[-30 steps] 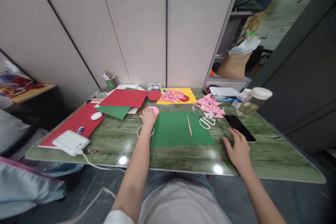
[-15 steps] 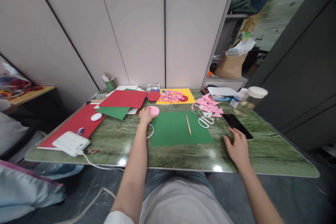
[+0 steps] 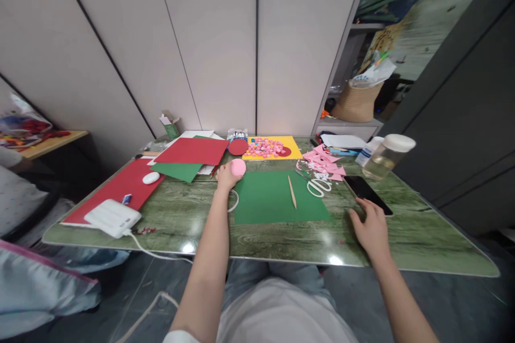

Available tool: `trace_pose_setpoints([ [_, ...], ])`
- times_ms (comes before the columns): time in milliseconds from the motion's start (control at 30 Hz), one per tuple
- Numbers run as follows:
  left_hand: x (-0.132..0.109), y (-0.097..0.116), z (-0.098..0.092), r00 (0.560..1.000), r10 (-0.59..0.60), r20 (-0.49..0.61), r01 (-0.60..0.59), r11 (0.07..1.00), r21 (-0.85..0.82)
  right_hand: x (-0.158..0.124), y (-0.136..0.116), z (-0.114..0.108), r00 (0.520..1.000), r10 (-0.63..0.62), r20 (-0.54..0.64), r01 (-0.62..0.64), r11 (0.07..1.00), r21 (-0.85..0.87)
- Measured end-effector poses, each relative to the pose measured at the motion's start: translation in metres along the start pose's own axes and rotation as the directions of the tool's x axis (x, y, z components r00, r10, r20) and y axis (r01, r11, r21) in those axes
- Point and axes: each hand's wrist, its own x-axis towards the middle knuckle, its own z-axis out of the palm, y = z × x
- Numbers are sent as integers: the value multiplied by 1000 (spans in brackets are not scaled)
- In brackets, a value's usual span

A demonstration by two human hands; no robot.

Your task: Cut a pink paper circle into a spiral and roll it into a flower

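Note:
A round pink paper disc [image 3: 238,167] is pinched in my left hand [image 3: 226,176], just beyond the upper left corner of a sheet of green paper [image 3: 265,198]. My right hand [image 3: 370,225] lies on the table with fingers apart, its fingertips at the lower edge of a black phone [image 3: 367,193]. On the green sheet rests a pointed wooden stick [image 3: 292,192]. White-handled scissors [image 3: 319,187] lie at the sheet's right edge, close to pink paper scraps [image 3: 322,161].
Pink crumpled bits [image 3: 263,147] cover a yellow sheet [image 3: 293,143] beside a red disc [image 3: 238,147]. Red paper [image 3: 189,150] is stacked on the left, near a white power bank [image 3: 112,217] with a cable. A lidded bottle [image 3: 384,159] stands at right. Another person's sleeve [image 3: 12,161] shows far left.
The pink disc has tipped up and now shows more of its face in my left hand. The whole view has shifted slightly; my right hand stays by the phone.

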Motion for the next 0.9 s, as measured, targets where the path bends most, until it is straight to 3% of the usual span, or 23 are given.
trace_pose_setpoints([
  [333, -4, 5, -11, 999, -20, -34, 16, 993, -120, 0, 3, 2, 1000, 12, 11, -12, 1000, 19],
  [600, -5, 9, -18, 999, -37, -16, 30, 942, -334, -1, 4, -1, 997, 53, 52, -54, 998, 14],
  [767, -4, 14, -27, 994, -94, 50, 106, 844, -525, -1, -2, -4, 994, 82, 76, -85, 995, 41],
  [900, -12, 45, -26, 981, -26, 194, 158, 690, -706, 2, -21, -8, 991, 60, 118, -74, 991, 114],
])
